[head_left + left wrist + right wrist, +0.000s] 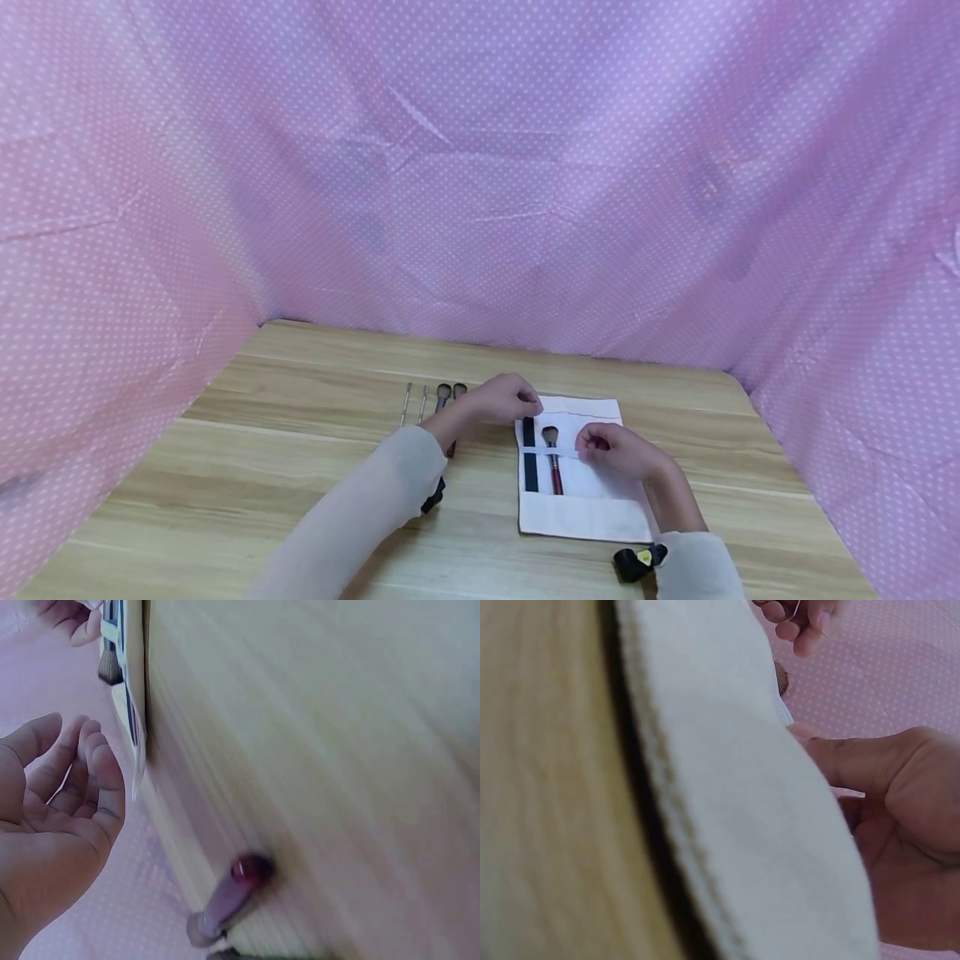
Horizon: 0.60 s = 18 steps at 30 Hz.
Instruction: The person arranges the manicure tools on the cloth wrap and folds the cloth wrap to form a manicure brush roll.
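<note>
A white cloth brush case [555,515] lies unrolled, with a black strip [530,467] and a red-handled brush [551,437] under its white elastic band [536,450]. My right hand [622,452] is over the case's right half, pinching the band between thumb and fingers; the case's edge partly hides the fingers of this hand [922,825] in the right wrist view. Above the case's upper left corner is my left hand [506,398]. In the left wrist view, the left hand [64,802] has loosely bent fingers, thumb apart, and nothing between them.
Left of the case on the wooden table [300,467] lie two thin metal tools [406,404] and two dark-haired brushes [443,392], partly covered by my left arm. Pink dotted cloth [480,208] hangs around the table's back and sides.
</note>
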Tool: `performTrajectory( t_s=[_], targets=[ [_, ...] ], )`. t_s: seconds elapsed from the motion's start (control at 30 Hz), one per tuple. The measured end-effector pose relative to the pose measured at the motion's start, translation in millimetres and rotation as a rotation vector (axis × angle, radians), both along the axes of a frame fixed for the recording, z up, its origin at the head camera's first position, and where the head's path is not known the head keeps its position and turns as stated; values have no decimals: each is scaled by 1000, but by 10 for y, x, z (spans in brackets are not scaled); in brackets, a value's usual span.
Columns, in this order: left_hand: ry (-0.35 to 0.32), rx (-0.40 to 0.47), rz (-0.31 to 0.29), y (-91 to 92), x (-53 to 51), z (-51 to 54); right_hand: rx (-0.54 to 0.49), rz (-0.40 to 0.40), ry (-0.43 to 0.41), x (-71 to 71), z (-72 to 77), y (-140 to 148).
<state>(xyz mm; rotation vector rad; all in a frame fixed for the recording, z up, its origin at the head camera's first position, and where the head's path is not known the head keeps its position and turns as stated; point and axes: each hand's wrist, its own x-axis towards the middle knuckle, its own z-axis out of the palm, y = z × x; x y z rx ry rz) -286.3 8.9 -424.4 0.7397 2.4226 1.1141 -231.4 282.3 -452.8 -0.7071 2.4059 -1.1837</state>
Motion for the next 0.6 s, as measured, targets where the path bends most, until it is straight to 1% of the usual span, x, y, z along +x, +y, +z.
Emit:
performTrajectory(
  t_s=[0.13, 0.27, 0.43, 0.6],
  targets=[
    [27, -8, -11, -144, -41, 25, -4, -6, -19, 8, 2, 0],
    [48, -14, -5, -310, -98, 42, -10, -8, -26, 20, 7, -1],
    [82, -50, 32, -519, -148, 12, -6, -4, -27, 27, 10, 11],
    [80, -66, 87, -730, -131, -35, 0, 0, -20, 25, -13, 20]
  ],
)
